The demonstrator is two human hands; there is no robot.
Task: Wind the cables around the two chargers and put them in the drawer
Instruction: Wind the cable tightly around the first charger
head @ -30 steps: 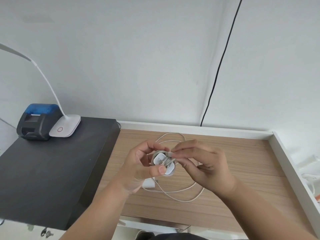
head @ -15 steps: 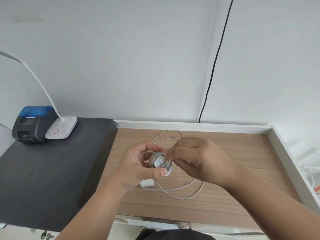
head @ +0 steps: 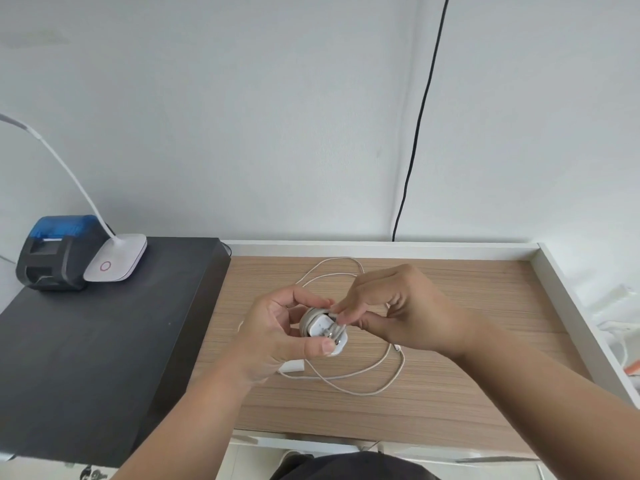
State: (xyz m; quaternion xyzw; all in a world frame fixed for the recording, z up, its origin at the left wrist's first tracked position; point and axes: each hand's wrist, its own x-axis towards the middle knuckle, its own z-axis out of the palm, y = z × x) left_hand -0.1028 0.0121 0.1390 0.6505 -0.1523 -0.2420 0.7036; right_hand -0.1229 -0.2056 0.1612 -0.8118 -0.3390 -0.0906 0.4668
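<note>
My left hand [head: 277, 336] grips a small white charger [head: 325, 330] above the wooden desk, thumb under it and fingers over the top. Several turns of white cable are wrapped around the charger. My right hand [head: 391, 311] pinches the cable at the charger's right side with fingertips. A second white charger [head: 292, 367] lies on the desk just below my left hand, partly hidden. Its loose white cable [head: 367, 379] lies in loops on the wood. No drawer can be seen.
The wooden desk [head: 450, 403] has a raised white rim [head: 381, 244] at the back and right. A black cabinet top [head: 97, 341] on the left carries a blue-black small printer [head: 55, 252] and a white lamp base [head: 116, 258]. A black wire [head: 419, 119] runs down the wall.
My right hand has circled around the charger and come back to its right side, laying more cable on it. The view has shifted slightly.
</note>
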